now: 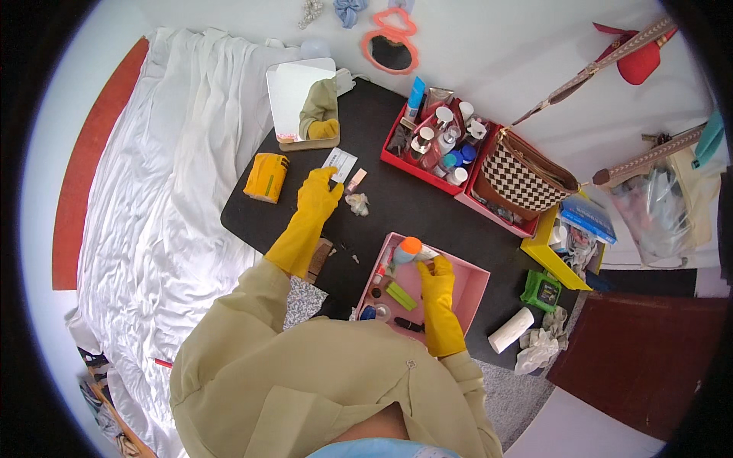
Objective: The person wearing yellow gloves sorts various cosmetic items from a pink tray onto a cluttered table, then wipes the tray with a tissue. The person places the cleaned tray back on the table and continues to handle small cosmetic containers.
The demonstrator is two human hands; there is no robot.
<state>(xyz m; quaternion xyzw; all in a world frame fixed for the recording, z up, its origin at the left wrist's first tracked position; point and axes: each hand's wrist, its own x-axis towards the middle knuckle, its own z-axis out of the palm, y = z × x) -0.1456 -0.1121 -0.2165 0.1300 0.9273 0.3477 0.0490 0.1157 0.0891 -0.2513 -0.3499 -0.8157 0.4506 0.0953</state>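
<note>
My left hand [319,192], in a yellow rubber glove, is over the dark table with its thumb and fingers apart. Its fingertips touch or nearly touch the lower edge of a small white printed card or flat pack [340,163]. A small pink-and-white tube or stick [356,181] and a crumpled pale bundle [357,204] lie beside that hand. Inside a pink box [475,294], my right hand [437,281], gloved alike, has closed fingers at a small white item [425,254]. An orange-capped bottle [408,250], a green stick-like pack [401,296] and a black pen-shaped item [409,324] lie in the box.
A mirror [304,99] stands behind a yellow-orange pack [266,178]. Farther right are a red box [418,169] of bottles, a checkered bag [519,177] and a yellow box [544,256]. A green pack [540,291], white roll [511,330] and crumpled tissue [540,349] lie at the right edge.
</note>
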